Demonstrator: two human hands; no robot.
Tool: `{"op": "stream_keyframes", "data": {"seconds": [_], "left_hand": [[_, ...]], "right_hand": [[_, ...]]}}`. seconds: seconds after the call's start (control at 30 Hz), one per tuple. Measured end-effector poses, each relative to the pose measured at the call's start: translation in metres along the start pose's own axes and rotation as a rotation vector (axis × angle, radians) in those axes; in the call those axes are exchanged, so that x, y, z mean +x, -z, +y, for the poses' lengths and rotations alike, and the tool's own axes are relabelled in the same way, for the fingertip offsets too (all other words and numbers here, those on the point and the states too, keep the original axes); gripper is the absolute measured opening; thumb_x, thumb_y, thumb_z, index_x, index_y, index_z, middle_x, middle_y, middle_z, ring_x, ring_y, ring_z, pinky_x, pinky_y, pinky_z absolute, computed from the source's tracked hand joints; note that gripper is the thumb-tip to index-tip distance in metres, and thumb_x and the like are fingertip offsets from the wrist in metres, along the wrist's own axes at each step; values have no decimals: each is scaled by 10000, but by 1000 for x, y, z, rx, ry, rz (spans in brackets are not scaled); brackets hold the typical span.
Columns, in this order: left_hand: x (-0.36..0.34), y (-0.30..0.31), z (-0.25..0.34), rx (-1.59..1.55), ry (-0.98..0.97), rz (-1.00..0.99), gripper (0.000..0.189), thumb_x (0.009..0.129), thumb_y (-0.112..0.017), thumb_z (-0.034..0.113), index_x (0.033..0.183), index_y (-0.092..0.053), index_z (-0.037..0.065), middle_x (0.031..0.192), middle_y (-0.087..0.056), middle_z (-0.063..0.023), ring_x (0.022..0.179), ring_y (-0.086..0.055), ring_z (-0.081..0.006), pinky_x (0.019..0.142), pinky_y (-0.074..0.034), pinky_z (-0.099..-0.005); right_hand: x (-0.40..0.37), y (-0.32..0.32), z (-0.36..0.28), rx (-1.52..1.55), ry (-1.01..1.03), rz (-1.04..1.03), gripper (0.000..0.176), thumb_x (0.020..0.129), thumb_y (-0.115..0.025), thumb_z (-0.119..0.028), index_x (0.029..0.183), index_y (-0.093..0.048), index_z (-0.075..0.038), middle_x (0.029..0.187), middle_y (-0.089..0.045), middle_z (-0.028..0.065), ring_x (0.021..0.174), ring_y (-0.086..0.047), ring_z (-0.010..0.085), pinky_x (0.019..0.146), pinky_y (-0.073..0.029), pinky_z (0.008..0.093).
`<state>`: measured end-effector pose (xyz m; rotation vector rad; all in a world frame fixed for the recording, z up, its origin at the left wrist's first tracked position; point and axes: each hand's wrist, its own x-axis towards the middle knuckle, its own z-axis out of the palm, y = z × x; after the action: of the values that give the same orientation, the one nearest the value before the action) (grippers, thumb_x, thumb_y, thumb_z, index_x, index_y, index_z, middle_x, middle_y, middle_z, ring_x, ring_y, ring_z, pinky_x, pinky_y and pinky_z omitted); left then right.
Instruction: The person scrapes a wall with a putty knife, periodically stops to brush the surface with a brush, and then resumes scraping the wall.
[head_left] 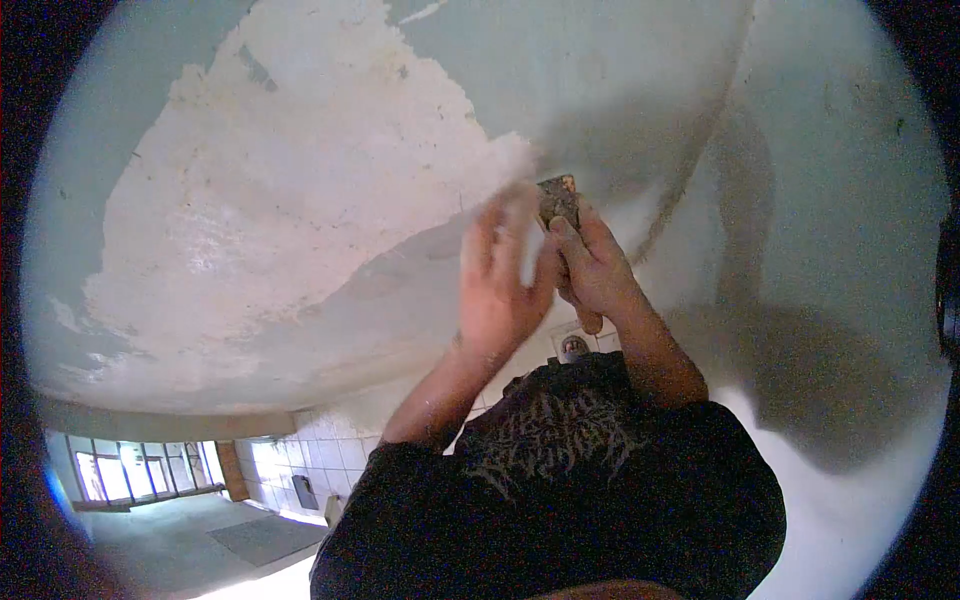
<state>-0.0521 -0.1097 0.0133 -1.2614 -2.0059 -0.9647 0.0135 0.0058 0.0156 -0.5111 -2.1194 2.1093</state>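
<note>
My right hand point(595, 265) is closed around the handle of a scraper point(558, 203). The dark, crusted blade points up towards the wall, with my thumb along its base. The butt of the handle sticks out below my fist. My left hand point(503, 285) is raised just left of the blade, its fingers apart and smeared by motion, and nothing shows in it. In front of both hands is a wall point(620, 60) with greenish paint, and a large bare whitish patch point(290, 190) where the paint is gone.
A crack-like line point(715, 115) runs down the wall on the right, near my arm's shadow. Below left are white tiles point(345, 452), a barred window point(130, 473) and a grey floor point(180, 550). A small round fixture point(573, 345) shows beyond my chest.
</note>
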Motion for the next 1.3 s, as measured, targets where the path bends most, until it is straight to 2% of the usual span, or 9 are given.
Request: {"op": "stream_keyframes", "data": {"seconds": [0.03, 0.1, 0.2, 0.3, 0.9, 1.03, 1.13, 1.23, 1.3], "left_hand": [[-2, -3, 4, -4, 31, -152, 570, 793, -610, 198, 1306, -405, 58, 1328, -383, -161, 1020, -471, -335, 861, -391, -432], [5, -12, 8, 23, 71, -254, 567, 816, -574, 230, 1322, -384, 57, 1354, -363, -157, 1056, -459, -361, 902, -361, -454], [11, -17, 4, 82, 114, -394, 605, 844, -497, 343, 1357, -337, 65, 1425, -282, -133, 1121, -428, -362, 932, -311, -480], [20, -19, 0, 79, 141, -408, 642, 823, -526, 372, 1357, -339, 68, 1432, -275, -134, 1085, -458, -341, 892, -336, -461], [14, -22, -1, 89, 40, -265, 698, 764, -580, 451, 1322, -409, 68, 1398, -360, -85, 888, -513, -238, 810, -347, -391], [15, -20, -4, 104, 32, -241, 673, 778, -559, 442, 1315, -419, 61, 1387, -374, -98, 878, -510, -251, 804, -337, -383], [17, -18, -12, 93, -8, -207, 657, 790, -539, 444, 1307, -429, 54, 1379, -381, -115, 878, -508, -255, 795, -332, -376], [19, -16, -16, 98, -44, -162, 650, 797, -527, 450, 1296, -439, 44, 1371, -387, -135, 887, -508, -259, 791, -331, -375], [19, -13, -16, 127, -59, -169, 649, 799, -524, 453, 1291, -444, 39, 1367, -390, -144, 895, -508, -261, 792, -332, -376]], "right_hand": [[10, -1, 13, 4, 3, -7, 364, 968, -359, -237, 1288, -312, -68, 856, -561, 91, 618, -566, 131, 503, -480, 243], [33, -6, 38, 158, 397, 78, 446, 970, -355, -251, 1355, -239, -57, 1179, -493, 143, 1008, -553, 194, 798, -493, 296], [35, 13, 17, 252, 155, -118, 481, 972, -349, -258, 1379, -204, -44, 1363, -334, 147, 1233, -380, 225, 974, -385, 337], [44, 10, 16, 470, 140, -107, 413, 981, -311, -304, 1326, -344, -79, 1174, -503, 73, 980, -521, 140, 799, -455, 257], [36, 23, -1, -27, 298, -103, 355, 961, -361, -239, 1247, -386, -30, 1135, -545, 125, 931, -574, 204, 801, -476, 307], [43, 13, 6, 138, 217, -83, 375, 952, -385, -266, 1247, -396, -35, 1156, -537, 135, 959, -564, 246, 831, -464, 331], [53, -2, 18, 230, 470, -22, 387, 944, -406, -291, 1234, -418, -36, 1147, -533, 156, 989, -549, 256, 853, -452, 344], [53, -2, 0, 69, 630, -26, 334, 968, -379, -226, 1249, -424, -52, 1077, -530, 33, 845, -515, 93, 662, -444, 228], [35, 1, -20, 212, 351, -70, 355, 965, -386, -261, 1254, -415, -57, 1048, -531, 28, 783, -496, 76, 635, -425, 209]]}}
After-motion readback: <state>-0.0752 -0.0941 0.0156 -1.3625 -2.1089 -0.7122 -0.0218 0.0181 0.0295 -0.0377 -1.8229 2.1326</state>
